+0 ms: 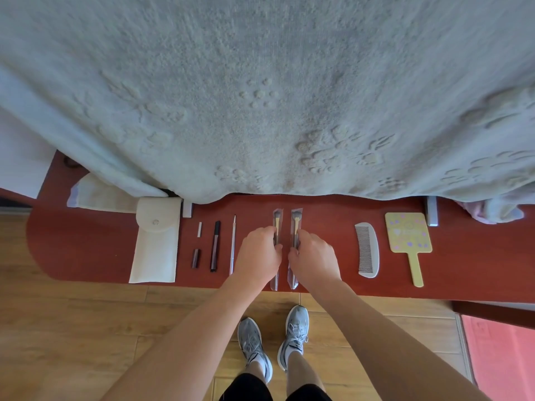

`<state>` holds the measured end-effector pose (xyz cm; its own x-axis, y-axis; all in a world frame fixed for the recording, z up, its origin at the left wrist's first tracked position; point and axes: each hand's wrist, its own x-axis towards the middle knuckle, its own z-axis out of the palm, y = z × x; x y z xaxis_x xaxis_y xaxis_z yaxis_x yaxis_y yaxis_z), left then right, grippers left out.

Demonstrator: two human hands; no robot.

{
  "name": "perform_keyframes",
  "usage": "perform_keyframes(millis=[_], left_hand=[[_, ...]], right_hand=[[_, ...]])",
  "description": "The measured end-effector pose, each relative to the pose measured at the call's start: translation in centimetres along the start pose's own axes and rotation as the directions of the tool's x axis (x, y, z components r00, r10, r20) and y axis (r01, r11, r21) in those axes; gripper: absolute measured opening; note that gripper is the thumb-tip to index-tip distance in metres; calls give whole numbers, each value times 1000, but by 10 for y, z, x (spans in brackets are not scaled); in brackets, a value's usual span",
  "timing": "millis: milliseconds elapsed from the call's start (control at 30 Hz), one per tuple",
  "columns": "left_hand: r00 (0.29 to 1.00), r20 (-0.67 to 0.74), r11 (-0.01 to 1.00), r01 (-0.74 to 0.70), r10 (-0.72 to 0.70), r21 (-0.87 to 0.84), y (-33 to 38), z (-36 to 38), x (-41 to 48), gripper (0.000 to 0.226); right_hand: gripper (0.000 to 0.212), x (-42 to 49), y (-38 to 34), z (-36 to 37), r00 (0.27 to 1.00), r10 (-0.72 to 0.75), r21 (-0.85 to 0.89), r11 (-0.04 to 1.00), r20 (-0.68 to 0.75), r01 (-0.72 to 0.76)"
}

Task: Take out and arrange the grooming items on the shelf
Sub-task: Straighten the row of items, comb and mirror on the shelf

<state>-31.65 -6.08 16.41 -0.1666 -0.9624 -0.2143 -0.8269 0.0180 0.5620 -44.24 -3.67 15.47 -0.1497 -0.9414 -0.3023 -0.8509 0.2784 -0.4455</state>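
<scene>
Wrapped brushes [276, 219] lie side by side mid-way along the red shelf [333, 227], one gripped by the left hand [260, 250], one by the right hand [314, 256]. Pouch [156, 241], pencils [215, 244], comb [367, 250] and mirror [408, 233] already sit in a row, so arranging looks nearly done.

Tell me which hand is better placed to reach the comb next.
Right. The right hand holds the right brush, nearest the comb; the left hand, holding the left brush, would cross over.
</scene>
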Motion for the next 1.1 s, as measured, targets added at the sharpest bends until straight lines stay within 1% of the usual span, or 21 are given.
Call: perform_keyframes(millis=[100,167,267,367,500,667,800,933,1100], left_hand=[[1000,-15,1000,4,-4,-8,-3,-6,-2,30],[999,-32,1000,18,-18,-14,-6,-13,-5,35],[997,-51,998,53,-55,-25,-16,-28,-9,44],[993,-83,996,85,-86,-13,-31,-46,-13,43],[988,-110,993,115,-111,36,-56,-66,-16,33],[985,-107,989,142,-137,41,-79,-77,-19,36],[987,-75,989,144,-141,33,-93,-77,-23,36],[990,-53,991,129,-128,28,-99,-73,-23,36],[994,-30,993,107,-105,43,-103,-67,-21,38]], right_hand=[[13,-1,-4,-6,1000,0,-13,1000,-3,0],[14,-1,-8,-11,1000,-10,-29,1000,-8,10],[6,-3,-21,-16,999,-34,-43,999,-6,34],[8,-4,-40,-15,997,-79,-39,996,0,79],[10,-5,-65,-4,994,-113,-64,991,13,113],[12,-8,-87,19,986,-156,-62,985,55,159],[13,-11,-97,33,986,-156,-71,985,65,160],[22,-12,-103,44,990,-123,-34,992,63,125],[20,-12,-108,51,994,-91,-24,995,67,92]])
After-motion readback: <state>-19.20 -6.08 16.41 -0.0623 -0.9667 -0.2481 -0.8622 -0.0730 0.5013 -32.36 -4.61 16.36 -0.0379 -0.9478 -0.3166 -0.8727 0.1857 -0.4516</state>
